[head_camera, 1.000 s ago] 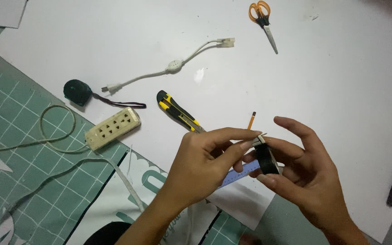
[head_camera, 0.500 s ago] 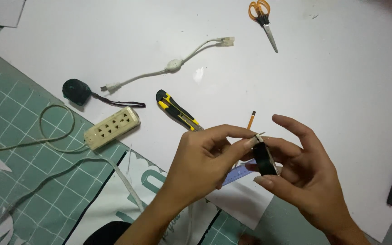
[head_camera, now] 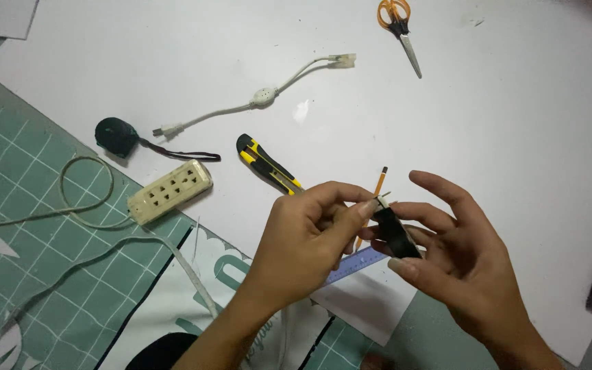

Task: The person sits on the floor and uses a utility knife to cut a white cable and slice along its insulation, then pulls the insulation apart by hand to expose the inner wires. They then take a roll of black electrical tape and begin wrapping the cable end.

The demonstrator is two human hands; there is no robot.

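Observation:
My left hand [head_camera: 310,236] and my right hand [head_camera: 457,257] meet over the lower middle of the white sheet [head_camera: 515,123]. Between them is a small black plug-like piece [head_camera: 395,233] with thin white wire ends at its top. My right hand's fingers hold the black piece from below and behind. The thumb and forefinger of my left hand pinch the wire ends at its top. A white cord [head_camera: 193,274] runs from under my left wrist toward the left.
A yellow-and-black utility knife [head_camera: 268,164], an orange pencil [head_camera: 378,181] and a blue ruler [head_camera: 358,265] lie by my hands. A cream power strip [head_camera: 170,191], black tape roll [head_camera: 114,135], white cable [head_camera: 262,96] and orange scissors [head_camera: 400,27] lie farther off. A green cutting mat [head_camera: 35,274] covers the left.
Both hands stay in nearly the same place. The black piece has tilted slightly in my right hand as my left fingers work at its top.

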